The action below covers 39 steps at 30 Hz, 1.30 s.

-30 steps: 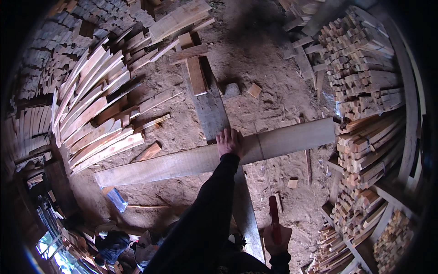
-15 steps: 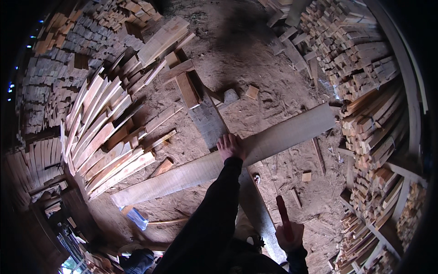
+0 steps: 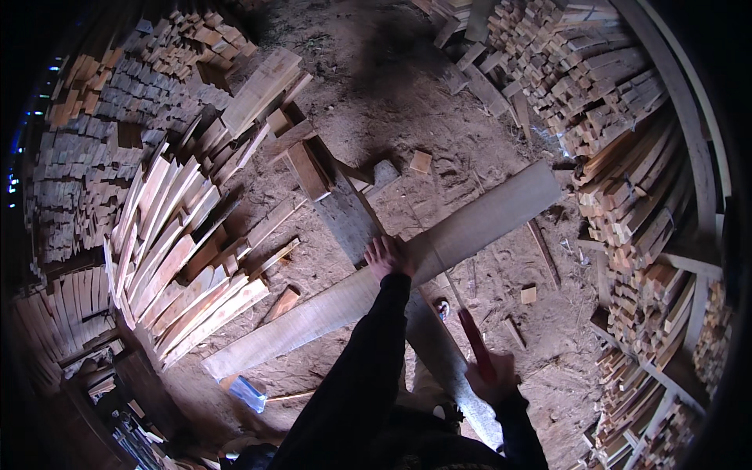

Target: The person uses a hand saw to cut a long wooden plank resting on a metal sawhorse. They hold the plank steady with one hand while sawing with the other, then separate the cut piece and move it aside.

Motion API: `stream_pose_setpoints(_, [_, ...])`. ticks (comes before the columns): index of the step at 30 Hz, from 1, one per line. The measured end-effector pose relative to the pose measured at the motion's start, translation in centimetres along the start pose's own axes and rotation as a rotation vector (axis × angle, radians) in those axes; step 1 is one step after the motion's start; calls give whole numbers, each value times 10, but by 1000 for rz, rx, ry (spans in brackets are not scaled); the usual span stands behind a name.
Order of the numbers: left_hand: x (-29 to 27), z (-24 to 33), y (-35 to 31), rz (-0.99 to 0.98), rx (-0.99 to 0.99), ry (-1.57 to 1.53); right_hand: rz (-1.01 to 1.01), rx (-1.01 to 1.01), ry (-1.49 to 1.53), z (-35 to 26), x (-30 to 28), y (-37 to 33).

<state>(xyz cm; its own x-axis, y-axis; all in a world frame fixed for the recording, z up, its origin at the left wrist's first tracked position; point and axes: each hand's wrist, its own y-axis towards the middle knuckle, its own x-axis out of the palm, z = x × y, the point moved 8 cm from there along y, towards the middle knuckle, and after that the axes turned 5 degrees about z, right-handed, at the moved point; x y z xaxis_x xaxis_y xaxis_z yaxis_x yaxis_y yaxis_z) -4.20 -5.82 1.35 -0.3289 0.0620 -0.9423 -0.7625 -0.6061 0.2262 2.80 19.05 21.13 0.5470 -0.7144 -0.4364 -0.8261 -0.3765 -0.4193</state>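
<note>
**Plank pinned, tool coming up**

On the sawdust floor [image 3: 392, 94], between stacks of cut wood [image 3: 619, 102], the long plank [image 3: 470, 231] lies across a grey beam [image 3: 348, 219], its right end swung farther up than a second ago; left hand [image 3: 385, 256] stays flat on it, fingers spread, unclenched; right hand [image 3: 492, 374], closer in now, clenched round a red-handled tool [image 3: 472, 338]; head unclear.

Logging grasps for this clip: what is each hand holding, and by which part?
The right hand grips a red-handled tool by the handle's lower end; its head is too small to identify. The left hand holds nothing, pressing flat on the long plank.
</note>
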Motion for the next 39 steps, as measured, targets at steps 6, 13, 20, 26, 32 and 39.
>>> stream_pose_setpoints(6, [6, 6, -2, -79, -20, -16, 71, 70, 72, 3, 20, 72])
stream_pose_setpoints(13, [6, -2, 4, 3, 1, -13, 78, 180, 311, -1, 34, 114])
stream_pose_setpoints(20, [6, 4, 0, -156, -59, -103, 76, 80, -12, 3, 9, 33])
stream_pose_setpoints(26, [0, 8, 3, -96, -32, -116, 193, 0, 100, 24, 47, 159])
stream_pose_setpoints(32, [-3, -2, 5, -92, -47, -83, 95, 102, -26, -6, -5, 6])
stream_pose_setpoints(39, [-8, 10, 5, -56, 1, -120, 87, 10, 18, 24, 42, 132])
